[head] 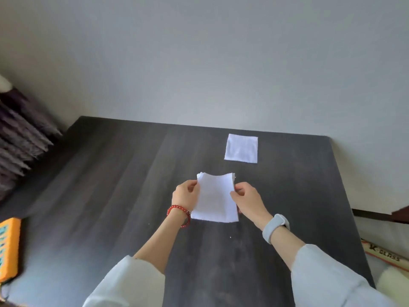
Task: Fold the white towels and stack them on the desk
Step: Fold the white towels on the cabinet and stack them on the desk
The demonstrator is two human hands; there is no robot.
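Two hands pinch one white towel mid-counter: left hand on its left edge, right hand on its right, fingertips hidden beneath. Right of it, farther back on the dark counter, a folded towel lies flat. An orange object is cut off at the left edge.

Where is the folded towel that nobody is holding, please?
In the head view, the folded towel lies flat on the desk, far right of centre near the wall, beyond the hands.
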